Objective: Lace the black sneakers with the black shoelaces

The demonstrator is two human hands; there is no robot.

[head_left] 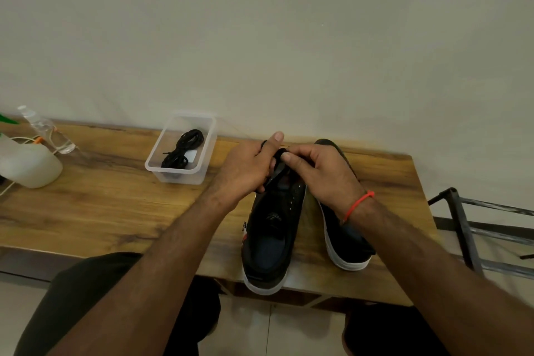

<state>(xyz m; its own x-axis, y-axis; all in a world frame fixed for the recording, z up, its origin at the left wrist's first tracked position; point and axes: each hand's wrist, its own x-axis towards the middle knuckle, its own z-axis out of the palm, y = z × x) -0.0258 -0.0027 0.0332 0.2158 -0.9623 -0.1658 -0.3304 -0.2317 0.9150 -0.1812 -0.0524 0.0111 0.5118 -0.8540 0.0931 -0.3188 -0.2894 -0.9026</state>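
Both hands meet over the toe end of the nearer black sneaker (271,228) at centre frame: the left hand (245,167) curls its fingers around a black shoelace (278,153), forefinger pointing up toward the wall, while the right hand (320,170) pinches the same lace between thumb and fingers just beside it. That lace shows only as a short dark loop between the two hands; where its ends run cannot be made out. The sneaker lies on a wooden table (101,211), its white-soled heel hanging over the near edge at lower centre, its eyelets showing as a row of pale dots. A second black sneaker (344,234) sits just to its right, partly hidden under the right forearm, which wears a red thread bracelet (358,204) at the wrist. Left of the hands, a clear plastic container (161,166) holds a coiled bundle of black shoelaces (182,150). At the far left edge of the frame stand a white jug (29,165) and a clear plastic bottle (43,127). A dark metal frame (468,228) stands at the right edge, beyond the table.
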